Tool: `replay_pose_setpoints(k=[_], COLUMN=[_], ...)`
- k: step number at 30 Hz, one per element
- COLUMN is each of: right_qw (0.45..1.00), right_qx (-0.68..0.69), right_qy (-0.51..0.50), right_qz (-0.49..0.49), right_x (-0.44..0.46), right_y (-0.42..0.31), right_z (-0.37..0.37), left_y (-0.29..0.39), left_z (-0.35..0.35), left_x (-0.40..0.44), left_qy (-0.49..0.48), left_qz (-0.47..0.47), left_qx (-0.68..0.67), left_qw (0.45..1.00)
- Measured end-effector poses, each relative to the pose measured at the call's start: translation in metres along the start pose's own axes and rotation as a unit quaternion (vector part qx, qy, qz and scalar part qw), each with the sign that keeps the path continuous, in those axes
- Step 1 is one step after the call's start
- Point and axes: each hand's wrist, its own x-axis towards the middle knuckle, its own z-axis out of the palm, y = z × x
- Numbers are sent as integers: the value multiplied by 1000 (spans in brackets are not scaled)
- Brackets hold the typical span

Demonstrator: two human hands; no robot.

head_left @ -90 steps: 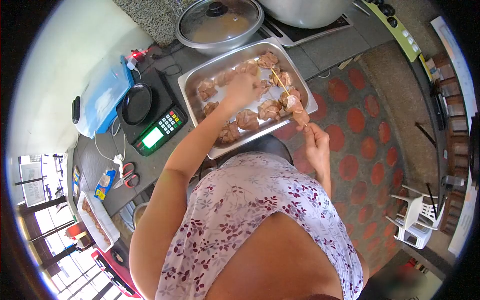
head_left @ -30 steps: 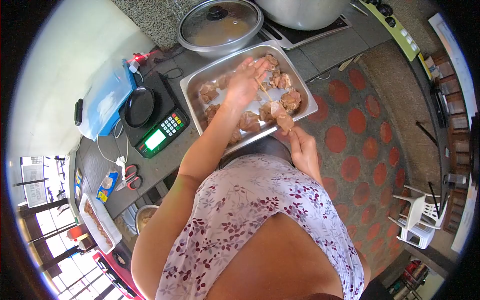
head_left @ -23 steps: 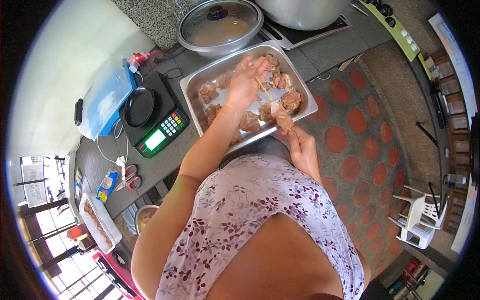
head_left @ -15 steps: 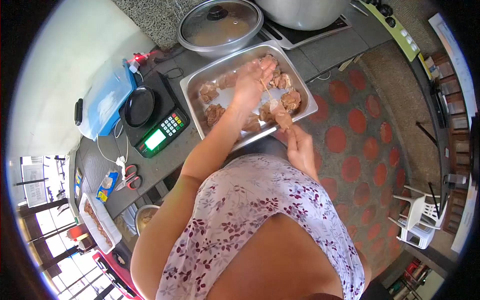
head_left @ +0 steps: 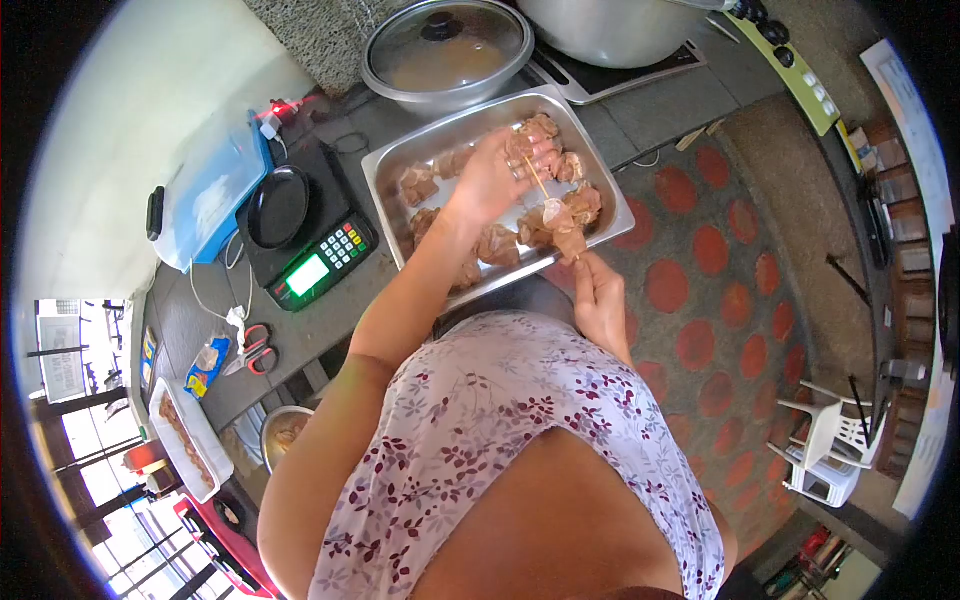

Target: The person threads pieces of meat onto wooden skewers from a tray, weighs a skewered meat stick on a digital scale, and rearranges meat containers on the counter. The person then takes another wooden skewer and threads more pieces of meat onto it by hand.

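Low in front of me, my right hand (head_left: 600,305) pinches the near end of a wooden skewer (head_left: 536,180). Chunks of raw meat (head_left: 568,240) are threaded on its lower part, while its bare tip points up and left. My left hand (head_left: 490,178) reaches over the metal tray (head_left: 375,190), its fingers curled around a piece of raw meat (head_left: 520,146) close to the skewer tip. The fingers partly hide that piece. Several more meat clumps (head_left: 497,245) lie along the tray's sides.
Left of the tray stands a black scale (head_left: 325,255) with a lit display. Scissors (head_left: 258,350) and a blue-yellow packet (head_left: 207,367) lie nearby. Behind are a lidded pot (head_left: 445,60) and a large pot (head_left: 610,30). A white container (head_left: 190,440) sits at lower left.
My left hand has drawn back from the tray's far corner toward the skewer tip, with meat at its fingers. My right hand keeps its pinch on the skewer, almost unmoved.
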Motion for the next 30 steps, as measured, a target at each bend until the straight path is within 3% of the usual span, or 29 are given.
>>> replay_pose_setpoints(k=[5,15,20,27,30], right_qw=[1000,1000,1000,998,999], right_qx=[12,24,8,-1,2], right_qy=[-12,11,-4,-28,-22], right_qz=[11,3,28,59,29], right_x=[0,-2,-1,1,0], right_y=[-2,4,-13,-11,-8], right_z=[1,9,-1,-8,-5], left_y=[7,-3,8,12,12], left_z=[0,7,-4,3,2], left_x=[-1,-5,-10,-17,-18], left_qy=[58,92,24,18,-5], left_qz=[58,105,26,-11,-16], left_qx=[116,41,99,110,133], left_qw=[990,989,994,994,991])
